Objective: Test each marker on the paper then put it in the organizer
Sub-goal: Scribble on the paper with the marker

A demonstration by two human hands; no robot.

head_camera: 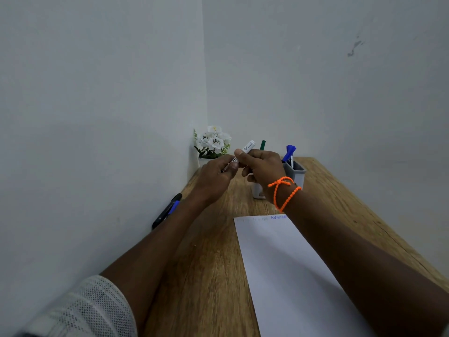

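Against the wall on my left lay spare markers (167,211). My left hand (213,177) pinched the lower end of the white marker (248,146), held up above the desk (209,259); my right hand (262,166) curled round its barrel. It seemed light, stiff and slick, best gripped mid-barrel. The paper (279,263) lay below, the organizer (295,172) to the right.
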